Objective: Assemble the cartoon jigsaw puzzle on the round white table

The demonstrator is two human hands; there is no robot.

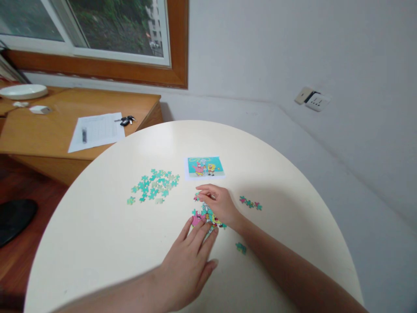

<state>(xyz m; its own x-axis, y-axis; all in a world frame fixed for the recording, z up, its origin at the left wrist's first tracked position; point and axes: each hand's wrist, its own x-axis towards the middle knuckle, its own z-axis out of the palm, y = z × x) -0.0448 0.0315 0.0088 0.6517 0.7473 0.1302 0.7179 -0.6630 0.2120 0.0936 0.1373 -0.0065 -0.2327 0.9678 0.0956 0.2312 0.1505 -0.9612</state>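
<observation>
A partly assembled jigsaw puzzle with pink, yellow and teal cartoon figures lies on the white round table. My left hand rests flat across its lower part, fingers stretched out, hiding some of it. Over the upper right of the puzzle, my right hand has its fingers bent together. A small pink and teal puzzle piece shows at its fingertips, partly covered by them. Just beyond sits a picture card with the same cartoon figures.
Many loose teal pieces are spread at the left. A few pink and teal pieces lie to the right, and another teal piece is beside my right forearm. A wooden desk holds paper and keys.
</observation>
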